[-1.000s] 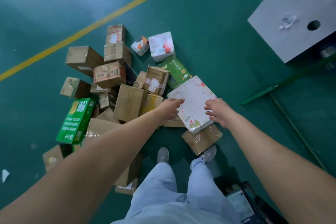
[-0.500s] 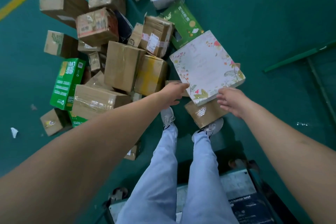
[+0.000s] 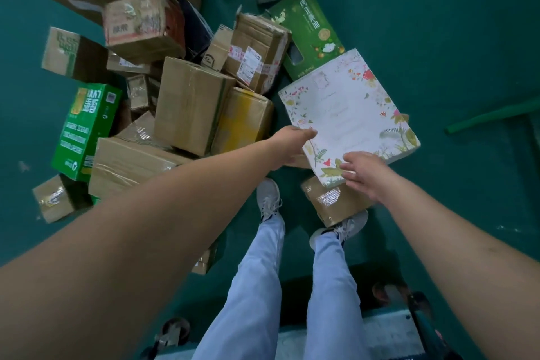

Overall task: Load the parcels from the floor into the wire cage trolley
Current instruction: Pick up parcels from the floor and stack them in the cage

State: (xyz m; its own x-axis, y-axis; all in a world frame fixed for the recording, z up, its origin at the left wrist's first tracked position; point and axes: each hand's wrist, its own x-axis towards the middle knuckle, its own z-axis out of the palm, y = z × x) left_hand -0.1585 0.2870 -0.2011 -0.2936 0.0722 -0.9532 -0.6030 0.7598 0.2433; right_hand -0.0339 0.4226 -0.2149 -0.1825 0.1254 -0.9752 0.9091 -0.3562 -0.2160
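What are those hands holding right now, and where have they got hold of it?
The white floral box: the left hand grips its near left edge, the right hand its near corner.

Left hand (image 3: 287,145) fingers hidden under floral box (image 3: 347,114).

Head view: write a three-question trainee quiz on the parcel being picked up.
1. True or false: both hands are on the white floral box.
2. Which parcel lies directly beyond the floral box? A) dark green carton B) bright green box C) a blue crate
3. Fill in: beneath the box's near corner, by the right shoe, sits a taped ____ parcel.

Key
1. True: left hand at its left edge, right hand at its near corner.
2. A
3. brown
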